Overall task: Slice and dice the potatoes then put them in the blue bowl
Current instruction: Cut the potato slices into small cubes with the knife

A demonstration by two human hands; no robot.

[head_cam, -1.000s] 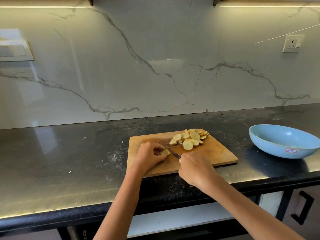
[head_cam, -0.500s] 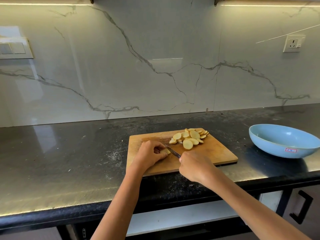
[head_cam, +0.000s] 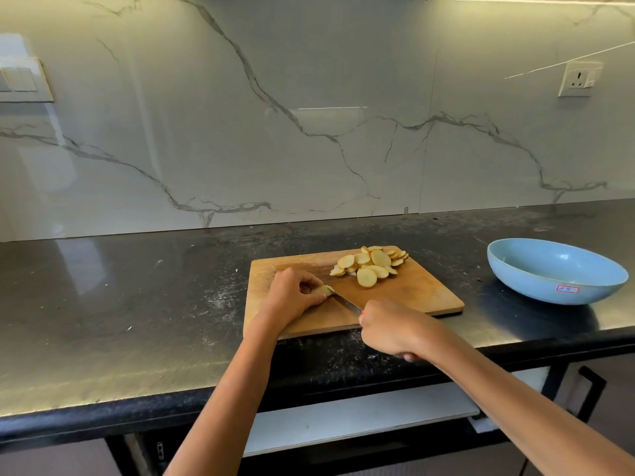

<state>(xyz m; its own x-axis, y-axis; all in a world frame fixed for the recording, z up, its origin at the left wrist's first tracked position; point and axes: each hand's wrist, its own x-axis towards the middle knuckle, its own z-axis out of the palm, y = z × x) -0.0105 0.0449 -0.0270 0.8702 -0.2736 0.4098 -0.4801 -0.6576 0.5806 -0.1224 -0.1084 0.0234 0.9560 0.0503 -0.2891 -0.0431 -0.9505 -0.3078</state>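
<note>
Little has shifted since half a second ago: our view tips down a touch, and both hands stay where they were on the board, with the blade still laid against the last bit of potato.

Nearest to us, our right hand [head_cam: 395, 329] is curled tight round the handle of the knife [head_cam: 344, 300], and a sliver of red handle peeps out below the fist. The thin blade runs up and to the left across the wood, and its tip meets the potato piece [head_cam: 323, 290].

Just beyond, our left hand [head_cam: 292, 293] pinches that small potato piece, with fingers bent over it and thumb tucked beneath, on the left half of the wooden cutting board [head_cam: 412, 293]. Most of the piece is hidden under our fingers, so we cannot tell its shape.

Farther back, near the board's far right corner, the potato slices [head_cam: 371, 264] lie in a loose overlapping heap of pale round discs. None of them is diced.

To the right, well apart from the board, the blue bowl [head_cam: 553, 269] sits on the dark speckled countertop [head_cam: 137, 304], with a small pink sticker on its near wall. We see no potato inside it.

Behind everything rises the white marble backsplash [head_cam: 309, 115], with a wall socket [head_cam: 579, 79] at the right and a switch plate [head_cam: 20, 82] at the left.
</note>
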